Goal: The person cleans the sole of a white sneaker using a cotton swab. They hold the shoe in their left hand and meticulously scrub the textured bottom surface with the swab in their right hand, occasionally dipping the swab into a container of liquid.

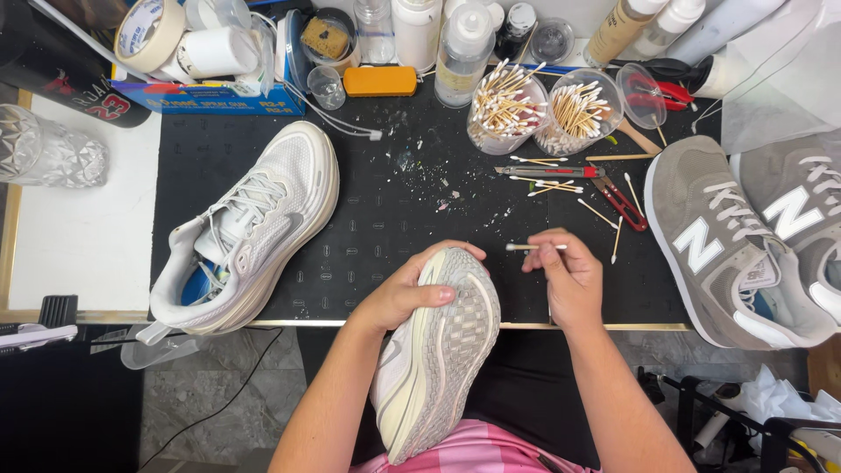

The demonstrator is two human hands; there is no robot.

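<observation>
My left hand [410,289] grips the toe end of a white sneaker [436,359] that lies sole-up across my lap, its heel toward me. My right hand [568,278] pinches a cotton swab [530,247] held level, its tip just right of the shoe's toe. The matching white sneaker [250,228] lies on its side on the black work mat [385,201] at the left.
Two cups of cotton swabs [504,109] stand at the back, with loose swabs, a craft knife [547,172] and red pliers [620,203] before them. A grey sneaker pair [736,245] sits at the right. Bottles, tape roll [149,33] and an orange case [379,81] line the back edge.
</observation>
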